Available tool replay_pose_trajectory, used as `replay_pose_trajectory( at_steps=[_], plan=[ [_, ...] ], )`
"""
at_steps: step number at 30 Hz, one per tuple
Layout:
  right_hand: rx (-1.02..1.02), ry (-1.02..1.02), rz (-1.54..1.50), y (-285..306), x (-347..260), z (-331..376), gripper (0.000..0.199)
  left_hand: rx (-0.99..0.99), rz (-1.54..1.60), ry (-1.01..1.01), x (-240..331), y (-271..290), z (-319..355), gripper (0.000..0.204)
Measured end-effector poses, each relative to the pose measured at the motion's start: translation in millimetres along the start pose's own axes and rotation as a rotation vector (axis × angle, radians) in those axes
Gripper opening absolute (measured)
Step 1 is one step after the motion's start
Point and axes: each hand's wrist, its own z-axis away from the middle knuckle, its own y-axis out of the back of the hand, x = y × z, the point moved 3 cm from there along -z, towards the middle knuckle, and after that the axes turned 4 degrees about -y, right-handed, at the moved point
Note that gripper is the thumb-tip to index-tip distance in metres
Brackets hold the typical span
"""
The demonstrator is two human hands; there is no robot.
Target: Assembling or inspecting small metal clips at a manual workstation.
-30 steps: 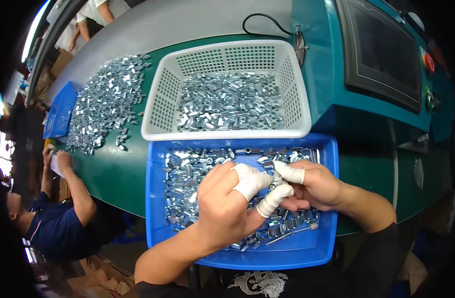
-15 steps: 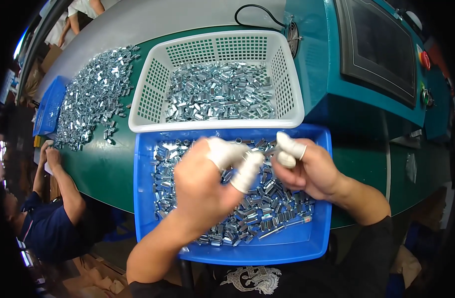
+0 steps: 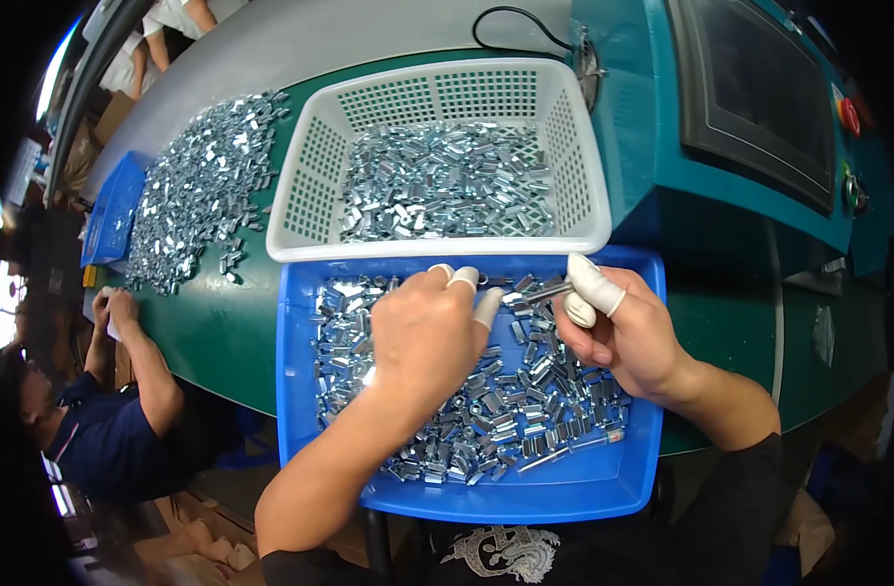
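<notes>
My right hand pinches a thin metal rod while my left hand closes on loose metal nuts in the blue tray, and my smooth finger cots may let the rod slip.

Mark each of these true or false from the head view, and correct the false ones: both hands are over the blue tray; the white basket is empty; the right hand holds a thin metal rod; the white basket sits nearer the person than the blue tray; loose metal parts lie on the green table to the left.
1. Both hands are over the blue tray. True: the left hand and the right hand are above its small metal parts.
2. The white basket is empty. False: it holds a layer of silvery metal parts.
3. The right hand holds a thin metal rod. True, pinched in capped fingers.
4. The basket sits nearer the person. False: it lies beyond the tray.
5. Loose metal parts lie on the green table to the left. True.
</notes>
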Motion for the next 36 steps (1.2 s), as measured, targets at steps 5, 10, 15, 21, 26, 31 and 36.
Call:
replay_pose_trajectory(
  at_steps=[5,10,15,21,26,31,36],
  plan=[
    [-0.027,0.047,0.008,-2.9,0.1,-0.9,0.045,-0.023,-0.023,0.008,-8.9,-16.9,1.3,0.017],
    [-0.01,0.07,0.029,-0.9,1.1,0.3,0.043,0.04,0.087,0.005,-6.8,-9.9,1.9,0.013],
    [0.097,0.18,0.177,1.9,0.8,0.8,0.042,0.045,0.734,0.159,-2.0,6.7,3.9,0.015],
    [0.126,0.232,0.271,-1.7,-2.2,5.4,0.041,0.053,1.003,0.142,6.2,24.5,5.6,0.018],
    [0.138,0.245,0.236,-1.1,-1.0,9.2,0.038,0.137,0.893,0.062,6.9,27.3,5.8,0.021],
    [0.129,0.234,0.2,-3.4,-1.1,8.4,0.036,0.128,0.897,0.069,4.0,27.0,7.2,0.023],
    [0.081,0.285,0.298,-7.3,-2.0,10.3,0.038,-0.062,1.003,0.169,8.4,24.8,11.7,0.02]
  ],
)
